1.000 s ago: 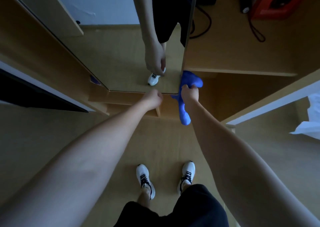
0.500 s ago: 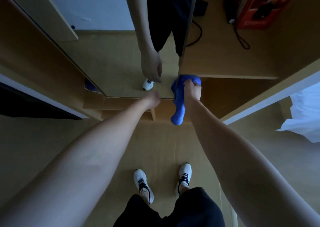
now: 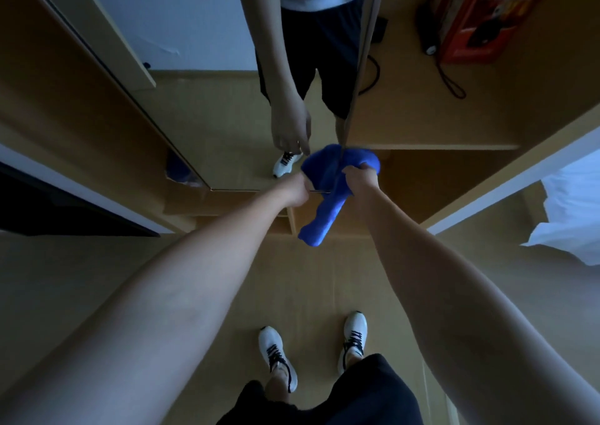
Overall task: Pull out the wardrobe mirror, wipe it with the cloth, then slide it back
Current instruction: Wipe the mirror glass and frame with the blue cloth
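Observation:
The pull-out wardrobe mirror (image 3: 227, 125) stands out from the wardrobe, its glass facing me and reflecting my legs. My right hand (image 3: 358, 179) grips a blue cloth (image 3: 324, 203) at the mirror's lower right corner, where the cloth wraps over the mirror's edge and hangs down below. My left hand (image 3: 293, 190) reaches to the mirror's bottom edge beside the cloth; its fingers are hidden behind the hand.
A wooden shelf (image 3: 454, 122) to the right of the mirror holds a red box (image 3: 480, 15) and a black corded device (image 3: 428, 34). White bedding (image 3: 571, 210) lies at the right. My white shoes (image 3: 279, 356) stand on the wooden floor.
My right hand with the cloth has shifted left onto the mirror's lower right corner, spreading the cloth over the edge. My left hand stays at the bottom edge.

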Demonstrator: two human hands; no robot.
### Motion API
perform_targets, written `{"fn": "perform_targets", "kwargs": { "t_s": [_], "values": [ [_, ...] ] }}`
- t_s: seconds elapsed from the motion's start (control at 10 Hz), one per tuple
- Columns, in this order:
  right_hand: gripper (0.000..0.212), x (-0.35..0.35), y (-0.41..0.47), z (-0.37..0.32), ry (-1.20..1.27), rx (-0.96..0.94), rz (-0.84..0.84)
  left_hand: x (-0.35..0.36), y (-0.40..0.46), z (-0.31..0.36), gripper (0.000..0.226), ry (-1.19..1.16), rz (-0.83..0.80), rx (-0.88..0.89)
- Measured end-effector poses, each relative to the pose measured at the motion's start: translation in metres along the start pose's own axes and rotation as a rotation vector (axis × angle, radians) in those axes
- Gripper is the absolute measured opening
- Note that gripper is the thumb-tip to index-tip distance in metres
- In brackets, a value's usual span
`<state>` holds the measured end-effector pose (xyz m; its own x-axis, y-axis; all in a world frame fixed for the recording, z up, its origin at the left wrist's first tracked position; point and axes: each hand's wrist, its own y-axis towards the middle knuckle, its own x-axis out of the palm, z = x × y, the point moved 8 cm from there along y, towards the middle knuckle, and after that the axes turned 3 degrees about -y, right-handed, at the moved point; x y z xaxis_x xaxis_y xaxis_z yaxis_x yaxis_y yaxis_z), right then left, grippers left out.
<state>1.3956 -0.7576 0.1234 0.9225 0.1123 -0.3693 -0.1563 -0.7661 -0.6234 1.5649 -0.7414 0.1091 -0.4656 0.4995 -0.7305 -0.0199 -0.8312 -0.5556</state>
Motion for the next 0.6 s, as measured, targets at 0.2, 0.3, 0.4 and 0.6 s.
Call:
{"fn": "perform_targets", "kwargs": {
  "t_s": [0.2, 0.3, 0.4, 0.6],
  "values": [
    [0.010, -0.030, -0.029, -0.039, 0.086, -0.153, 0.164, -0.030, 0.005, 0.003, 0.030, 0.114, 0.036, 0.006],
    [0.016, -0.027, -0.032, -0.038, 0.070, -0.183, 0.221, -0.033, 0.002, 0.008, 0.022, 0.183, 0.038, 0.038],
    [0.015, -0.009, -0.021, -0.020, 0.042, -0.155, 0.194, -0.027, -0.007, 0.007, 0.018, 0.252, 0.032, 0.060],
    [0.035, 0.006, -0.018, -0.012, -0.068, -0.085, 0.098, -0.025, -0.012, 0.000, 0.019, 0.220, 0.033, 0.026]
  ]
}}
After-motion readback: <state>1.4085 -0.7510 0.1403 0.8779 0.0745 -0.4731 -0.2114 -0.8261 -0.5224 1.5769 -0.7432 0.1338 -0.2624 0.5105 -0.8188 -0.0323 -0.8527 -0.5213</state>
